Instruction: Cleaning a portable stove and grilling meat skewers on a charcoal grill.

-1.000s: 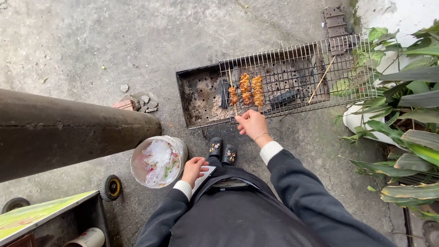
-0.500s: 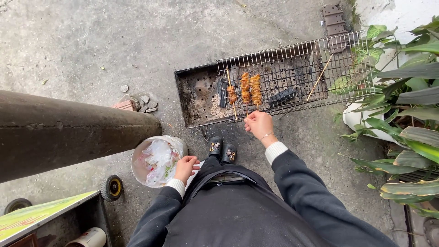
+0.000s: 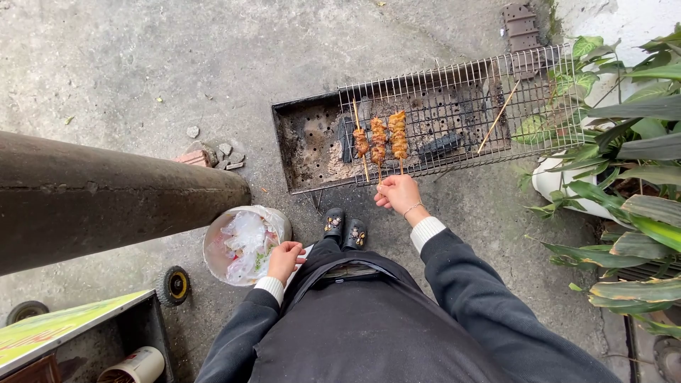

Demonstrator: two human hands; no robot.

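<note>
- Charred black metal is what your work sits on: the long charcoal grill stands on the concrete ahead of you, with a wire rack over its right part.
- Your right hand is at the rack's near edge, fingers closed around the stick ends of the meat skewers, three of which lie side by side on the wire.
- Your left hand rests low by your hip; it seems to pinch something pale, but you cannot tell what, or how firmly. Just left of it stands a round bucket full of crumpled plastic.
- One bare stick lies aslant farther right on the rack.
- Risks, as a judgement: gripping only the thin ends, a skewer could roll or tip and slip off the near edge of the rack.
- Your sleeve cuff is close to the hot frame; leaning lower could scorch it.
- Leafy plants crowd the rack's right end and could singe.
</note>
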